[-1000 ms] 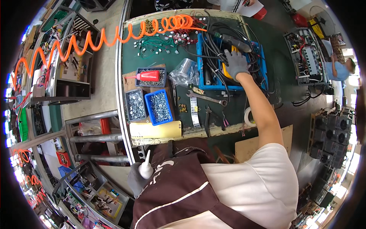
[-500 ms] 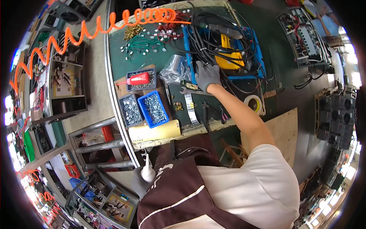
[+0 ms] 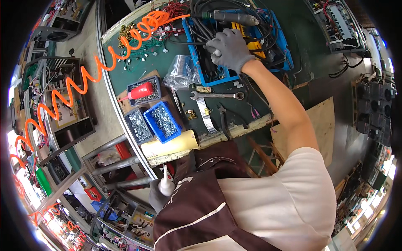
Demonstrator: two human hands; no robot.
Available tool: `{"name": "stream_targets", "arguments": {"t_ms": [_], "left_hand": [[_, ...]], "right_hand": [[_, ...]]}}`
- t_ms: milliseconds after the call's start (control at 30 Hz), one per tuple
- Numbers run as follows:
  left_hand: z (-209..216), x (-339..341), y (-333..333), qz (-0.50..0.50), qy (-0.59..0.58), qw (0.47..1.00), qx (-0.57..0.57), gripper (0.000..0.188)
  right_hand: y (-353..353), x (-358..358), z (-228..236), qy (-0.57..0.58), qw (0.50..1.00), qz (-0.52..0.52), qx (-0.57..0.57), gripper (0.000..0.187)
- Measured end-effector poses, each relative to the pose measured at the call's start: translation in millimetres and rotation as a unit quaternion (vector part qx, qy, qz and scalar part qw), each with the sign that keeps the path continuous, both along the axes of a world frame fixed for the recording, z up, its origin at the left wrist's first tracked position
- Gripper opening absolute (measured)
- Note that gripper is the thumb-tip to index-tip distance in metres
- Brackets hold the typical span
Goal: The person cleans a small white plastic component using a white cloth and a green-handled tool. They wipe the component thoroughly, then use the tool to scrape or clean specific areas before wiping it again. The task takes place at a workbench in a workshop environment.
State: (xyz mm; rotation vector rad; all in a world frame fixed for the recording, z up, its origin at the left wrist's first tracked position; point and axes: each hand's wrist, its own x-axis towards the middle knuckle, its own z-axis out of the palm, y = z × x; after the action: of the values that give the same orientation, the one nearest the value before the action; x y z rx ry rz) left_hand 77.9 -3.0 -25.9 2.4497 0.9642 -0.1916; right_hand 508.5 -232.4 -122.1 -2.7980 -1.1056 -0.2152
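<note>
My left hand [image 3: 155, 196], in a grey glove, is closed around a white squeeze bottle [image 3: 166, 186] with a long pointed nozzle, beside my apron. My right hand [image 3: 229, 49], also gloved, is over the blue crate [image 3: 228, 79], its fingers curled around black cable [image 3: 202, 34] at the crate's left side. Just right of that hand, a yellow object [image 3: 256, 49] lies in the crate under loops of cable. A dark cylindrical tool [image 3: 234, 17], joined to the orange coiled hose [image 3: 111, 56], rests across the crate's far side.
In front of the crate lie a wrench [image 3: 217, 96], pliers [image 3: 223, 119] and a clear plastic bag [image 3: 181, 73]. Hardware fills a blue bin [image 3: 179, 130] and grey bins to the left; a red bottle [image 3: 142, 90] lies on one. Bundled wires [image 3: 146, 48] are farther back.
My right hand has lifted and curled, shifting the black cables left and baring the crate's near left corner. The wrench now shows fully. The view has shifted; my left hand still holds the bottle.
</note>
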Motion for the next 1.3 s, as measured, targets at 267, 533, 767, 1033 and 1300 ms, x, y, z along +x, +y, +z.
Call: {"name": "stream_targets", "arguments": {"t_ms": [267,533,767,1033,1300], "left_hand": [[-4,3,0,-0.001,0.0,1.0,-0.007,0.053],[0,2,-1,-0.003,0.005,1.0,0.0,0.055],[3,2,1,0.018,0.048,0.999,-0.017,0.062],[4,2,-2,0.036,0.039,0.998,-0.044,0.062],[5,4,-9,0.085,0.031,0.994,-0.068,0.057]], "right_hand": [[-10,10,-2,-0.047,0.992,0.112,0.021,0.026],[-6,24,8,-0.084,0.987,0.114,0.077,0.016],[5,46,11,-0.058,0.98,0.143,0.124,0.015],[9,44,1,0.127,0.983,0.015,0.129,0.031],[7,33,-8,0.276,0.934,-0.079,0.214,0.039]]}}
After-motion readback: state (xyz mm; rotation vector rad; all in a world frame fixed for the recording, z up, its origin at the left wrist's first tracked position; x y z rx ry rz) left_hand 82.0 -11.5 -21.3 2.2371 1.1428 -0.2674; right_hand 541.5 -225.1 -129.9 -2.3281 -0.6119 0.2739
